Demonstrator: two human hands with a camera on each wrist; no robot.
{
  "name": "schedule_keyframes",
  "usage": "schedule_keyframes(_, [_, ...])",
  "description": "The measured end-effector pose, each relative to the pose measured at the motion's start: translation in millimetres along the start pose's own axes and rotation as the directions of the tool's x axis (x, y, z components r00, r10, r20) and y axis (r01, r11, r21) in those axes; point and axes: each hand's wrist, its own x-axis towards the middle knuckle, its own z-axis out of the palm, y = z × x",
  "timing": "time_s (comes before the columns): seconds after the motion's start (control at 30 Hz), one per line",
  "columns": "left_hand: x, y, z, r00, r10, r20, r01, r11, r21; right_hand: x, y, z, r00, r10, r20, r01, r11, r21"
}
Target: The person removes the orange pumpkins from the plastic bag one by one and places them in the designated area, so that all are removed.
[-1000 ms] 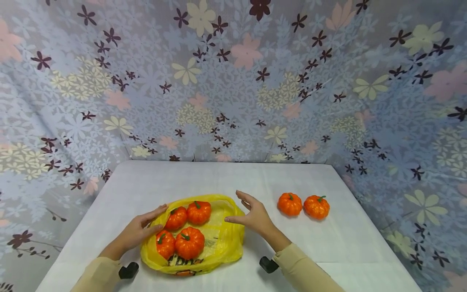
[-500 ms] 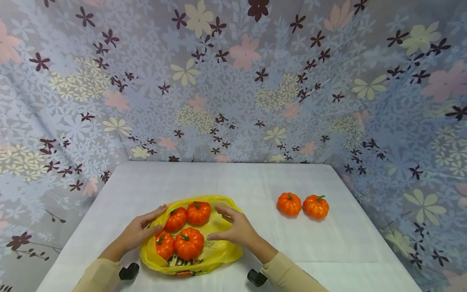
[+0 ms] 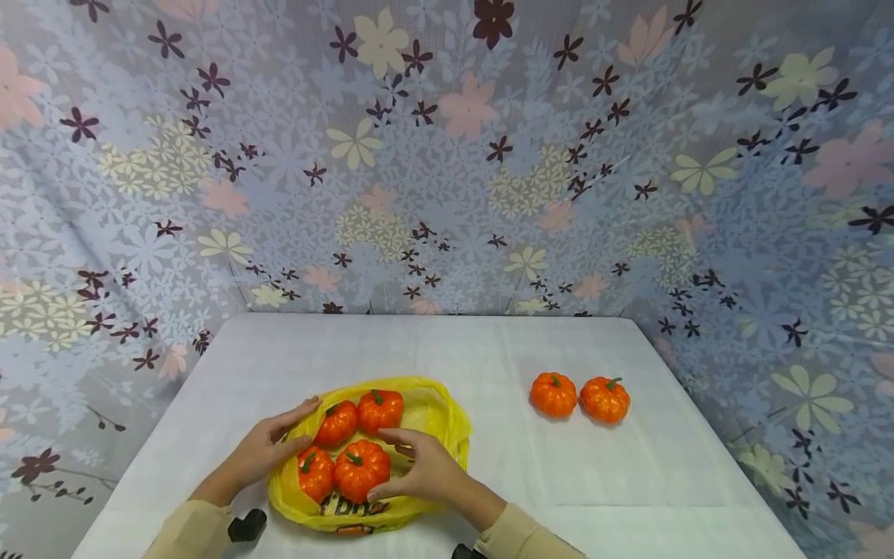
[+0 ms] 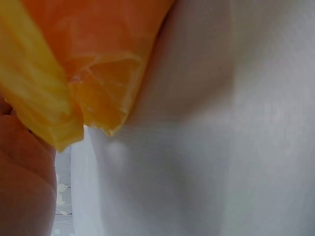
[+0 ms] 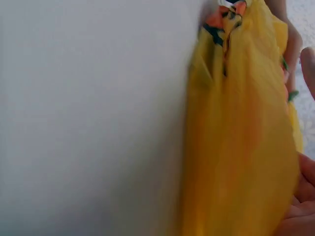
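Observation:
A yellow plastic bag [image 3: 419, 512] lies with its mouth spread wide in the head view. Inside are several small orange pumpkins with green stems, the nearest pumpkin [image 3: 362, 471] at the front. My left hand [image 3: 261, 450] holds the bag's left rim between thumb and fingers; the left wrist view shows the yellow plastic [image 4: 44, 98] against that hand. Over the right part of the opening, my right hand [image 3: 429, 470] reaches in, thumb and fingers spread beside the front pumpkin's right side. The right wrist view shows the bag's outer side, which hides part of that hand.
Two more pumpkins, a left one [image 3: 554, 395] and a right one [image 3: 605, 401], sit side by side on the white-covered table [image 3: 594, 481] to the right. A floral curtain [image 3: 447, 194] hangs behind the table's far edge.
My right hand has moved left from beyond the bag's right rim, over the opening, to the front pumpkin. The left hand stays at the left rim, and the pumpkins keep their places.

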Motion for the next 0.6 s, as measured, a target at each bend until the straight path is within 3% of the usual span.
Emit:
schedule_keyframes(0.23, [-0.6,-0.9,1.2,1.000,-0.003,0.002,0.003,1.000,-0.007,1.9,4,13,1.000,-0.018,-0.018,0.018,1.000,0.026])
schedule_keyframes(0.6, [-0.3,1.0,0.3,1.000,0.002,0.006,-0.002,1.000,0.002,5.7,7,16,1.000,-0.017,-0.019,0.014,0.989,-0.149])
